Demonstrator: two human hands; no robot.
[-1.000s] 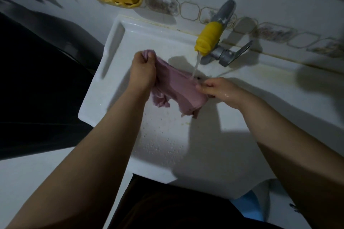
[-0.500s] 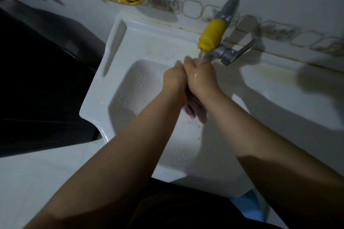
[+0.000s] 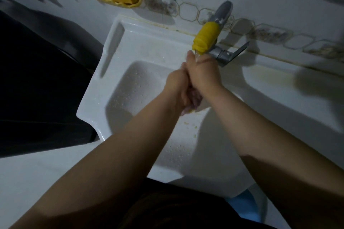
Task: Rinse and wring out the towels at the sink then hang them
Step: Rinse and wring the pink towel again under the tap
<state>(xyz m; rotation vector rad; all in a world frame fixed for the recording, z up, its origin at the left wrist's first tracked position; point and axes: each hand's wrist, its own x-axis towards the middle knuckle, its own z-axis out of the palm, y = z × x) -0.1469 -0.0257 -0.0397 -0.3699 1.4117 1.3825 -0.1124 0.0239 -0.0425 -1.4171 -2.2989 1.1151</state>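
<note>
White tiled wall backs the sink [image 3: 119, 87]. Both hands, left [image 3: 176, 87] and right [image 3: 203, 75], are pressed together and squeeze the bunched pink towel [image 3: 194, 99] between them, under the yellow tap nozzle [image 3: 205, 38]; it sticks out below, toward the body.

The pink towel [image 3: 194, 98] is squished into a small ball, just under the tap [image 3: 206, 37], over the sink [image 3: 119, 72].
</note>
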